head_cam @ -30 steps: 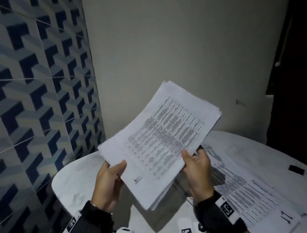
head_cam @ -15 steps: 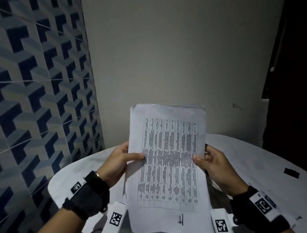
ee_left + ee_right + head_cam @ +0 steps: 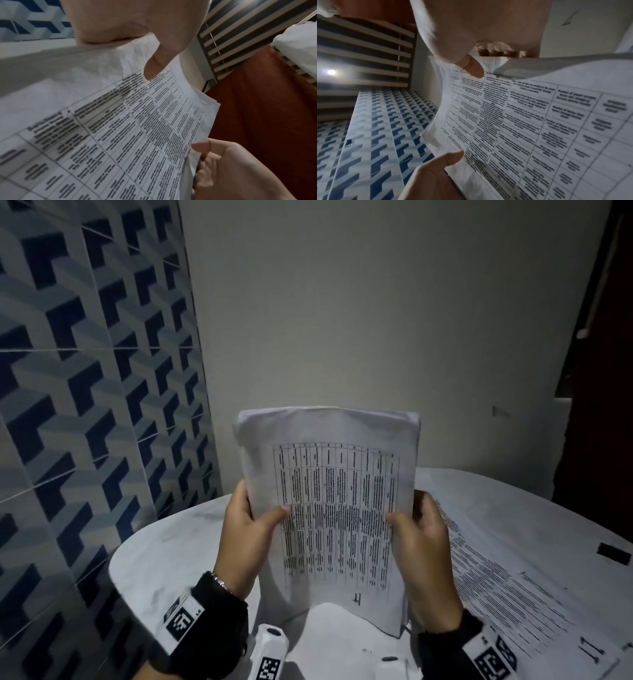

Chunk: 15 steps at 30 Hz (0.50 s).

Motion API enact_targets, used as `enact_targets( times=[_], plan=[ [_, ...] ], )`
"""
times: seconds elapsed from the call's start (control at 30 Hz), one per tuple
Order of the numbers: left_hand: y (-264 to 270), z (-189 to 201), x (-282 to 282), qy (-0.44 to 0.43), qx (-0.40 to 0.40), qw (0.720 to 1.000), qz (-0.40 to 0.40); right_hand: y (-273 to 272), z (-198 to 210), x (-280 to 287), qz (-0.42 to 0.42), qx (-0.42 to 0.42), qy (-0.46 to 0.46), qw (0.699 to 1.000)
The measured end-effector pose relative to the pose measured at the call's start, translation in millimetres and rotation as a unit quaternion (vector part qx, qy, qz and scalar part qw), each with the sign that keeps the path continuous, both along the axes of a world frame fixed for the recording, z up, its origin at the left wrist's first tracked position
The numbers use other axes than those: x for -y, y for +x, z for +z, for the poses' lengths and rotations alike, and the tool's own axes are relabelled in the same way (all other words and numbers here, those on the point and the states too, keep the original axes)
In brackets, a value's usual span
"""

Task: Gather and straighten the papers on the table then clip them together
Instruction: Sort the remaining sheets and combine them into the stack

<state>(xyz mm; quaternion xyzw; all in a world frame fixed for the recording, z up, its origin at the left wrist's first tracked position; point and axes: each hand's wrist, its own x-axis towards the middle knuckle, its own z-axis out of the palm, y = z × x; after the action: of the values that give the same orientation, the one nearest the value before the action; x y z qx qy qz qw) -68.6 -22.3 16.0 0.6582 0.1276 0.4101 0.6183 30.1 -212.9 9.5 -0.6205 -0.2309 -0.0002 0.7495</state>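
White round surface under tiled wall: one stack of papers upright, long axis vertical.
Left hand and right hand pinch its side edges midway; bottom edge hangs just above, ready to tap. One loose sheet, maybe more, and one dark clip lie right.

The head camera looks forward and down from above the table, facing the wall corner at 12 o'clock. The stack of papers stands upright at centre, with the left hand at 9 o'clock and the right hand at 3. Each wrist camera sits very near (almost against the palm), looking along its own thumb across the printed sheet toward the opposite hand. All three views share the stack and both hands.
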Motion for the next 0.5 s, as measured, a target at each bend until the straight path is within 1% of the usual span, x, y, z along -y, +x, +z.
enact_targets(
  times=[0.1,0.23,0.33,0.43,0.5],
  plan=[
    [-2.4,3.9,-6.2,-0.013,0.022,1.000,-0.008,5.0,6.8,-5.6,-0.005,-0.009,0.012,1.000],
    [0.3,13.7,-7.8,-0.009,0.029,0.999,-0.024,8.8,17.5,-13.1,0.016,-0.025,0.014,0.999],
    [1.0,17.9,-8.2,-0.001,0.053,0.998,-0.023,11.8,22.7,-15.0,-0.005,-0.014,0.022,1.000],
    [1.9,19.2,-9.0,0.011,0.059,0.998,-0.033,10.6,25.1,-16.6,-0.007,-0.024,0.020,0.999],
    [1.4,22.6,-9.3,0.021,0.081,0.996,-0.015,8.7,26.7,-15.3,0.000,-0.027,0.019,0.999]
  ],
)
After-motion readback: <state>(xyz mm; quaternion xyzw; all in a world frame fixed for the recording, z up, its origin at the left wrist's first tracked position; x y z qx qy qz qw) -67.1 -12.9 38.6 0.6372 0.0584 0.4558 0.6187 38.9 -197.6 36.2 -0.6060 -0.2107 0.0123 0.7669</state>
